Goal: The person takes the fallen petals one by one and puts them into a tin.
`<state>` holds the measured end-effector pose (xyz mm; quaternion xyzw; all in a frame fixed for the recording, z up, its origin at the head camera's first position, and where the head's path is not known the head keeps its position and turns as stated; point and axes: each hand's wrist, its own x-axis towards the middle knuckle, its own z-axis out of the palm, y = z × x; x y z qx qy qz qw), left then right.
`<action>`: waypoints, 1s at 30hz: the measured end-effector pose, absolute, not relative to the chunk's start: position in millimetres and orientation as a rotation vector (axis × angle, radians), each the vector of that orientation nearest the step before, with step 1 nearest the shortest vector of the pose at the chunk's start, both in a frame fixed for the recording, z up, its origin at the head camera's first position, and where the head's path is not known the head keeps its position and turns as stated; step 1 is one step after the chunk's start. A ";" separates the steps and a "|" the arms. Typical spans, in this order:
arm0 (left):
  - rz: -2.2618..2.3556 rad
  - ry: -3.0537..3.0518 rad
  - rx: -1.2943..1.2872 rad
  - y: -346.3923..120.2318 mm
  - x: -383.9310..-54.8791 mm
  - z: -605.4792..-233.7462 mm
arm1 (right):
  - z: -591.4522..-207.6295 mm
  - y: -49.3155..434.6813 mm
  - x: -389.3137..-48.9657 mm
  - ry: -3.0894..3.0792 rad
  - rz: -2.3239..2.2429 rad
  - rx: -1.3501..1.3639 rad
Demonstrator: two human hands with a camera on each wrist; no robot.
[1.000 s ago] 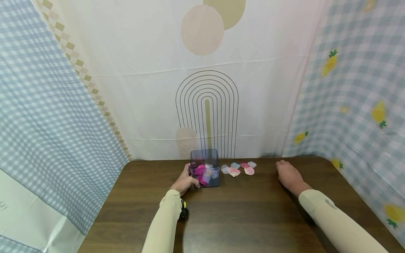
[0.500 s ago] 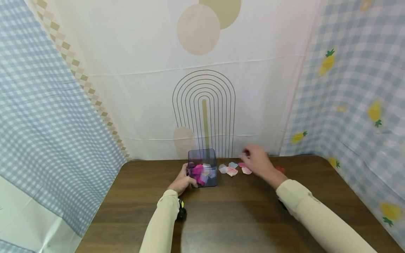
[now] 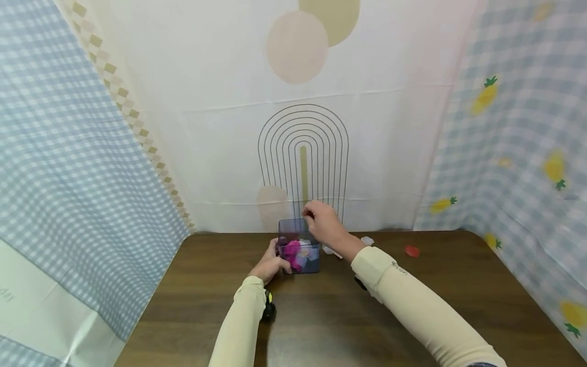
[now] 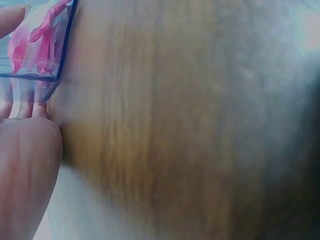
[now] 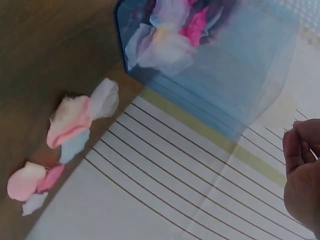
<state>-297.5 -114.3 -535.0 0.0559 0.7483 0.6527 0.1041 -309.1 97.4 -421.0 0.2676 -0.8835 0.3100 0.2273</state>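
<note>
My left hand (image 3: pixel 269 262) grips the left side of a clear bluish plastic box (image 4: pixel 62 45), thumb at the near side and fingers behind. Pink, magenta and white flower petals (image 3: pixel 300 252) lie inside it. Above the box's right rim hovers my right hand (image 3: pixel 324 224), its fingers curled and the tips of thumb and index together (image 5: pixel 295 131). A small dark red patch shows within these fingers, apparently a petal that is mostly hidden. To the right of the box, loose petals (image 5: pixel 70 122) in pink, white and pale blue lie on the table, partly behind the right forearm in the head view.
A single red petal (image 3: pixel 412 251) lies farther right on the brown wooden table (image 3: pixel 312 321). Patterned cloth (image 3: pixel 220 153) hangs right at the table's back edge, and checked cloths (image 3: pixel 509 153) hang along the sides.
My right hand has lifted from the table's right side and swung left to above the box, uncovering a red petal. My left hand keeps its grip on the box.
</note>
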 end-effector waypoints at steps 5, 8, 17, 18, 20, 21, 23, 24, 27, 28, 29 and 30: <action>1.908 2.209 0.171 -111.4 -300.6 -532.3 | -423.6 104.1 -307.9 -2.486 0.893 0.719; 1.898 2.205 0.159 -112.0 -301.3 -530.4 | -425.9 112.0 -307.7 -2.509 0.905 0.723; 1.897 2.192 0.184 -107.9 -298.9 -531.3 | -447.0 187.1 -309.6 -2.562 0.752 0.618; 1.899 2.190 0.181 -107.3 -298.6 -531.2 | -450.9 201.8 -309.4 -2.599 0.717 0.584; 1.902 2.191 0.184 -106.0 -298.1 -530.8 | -459.4 233.0 -309.2 -2.678 0.643 0.526; 1.903 2.190 0.183 -105.4 -298.0 -530.7 | -464.4 248.9 -309.5 -2.717 0.598 0.503; 1.908 2.184 0.182 -104.9 -298.5 -531.0 | -473.7 278.6 -308.6 -2.801 0.529 0.454; 1.910 2.180 0.179 -105.1 -298.9 -531.3 | -477.5 291.4 -307.4 -2.844 0.502 0.427; 1.909 2.177 0.171 -107.1 -300.6 -532.8 | -486.5 321.6 -301.6 -2.951 0.466 0.362; 1.910 2.179 0.170 -107.8 -300.6 -532.9 | -488.5 328.8 -299.3 -2.979 0.464 0.344; 1.914 2.178 0.168 -108.3 -300.5 -532.6 | -489.8 334.7 -297.0 -2.999 0.465 0.334; 1.918 2.176 0.161 -108.7 -299.8 -531.8 | -490.8 339.3 -294.9 -3.018 0.472 0.325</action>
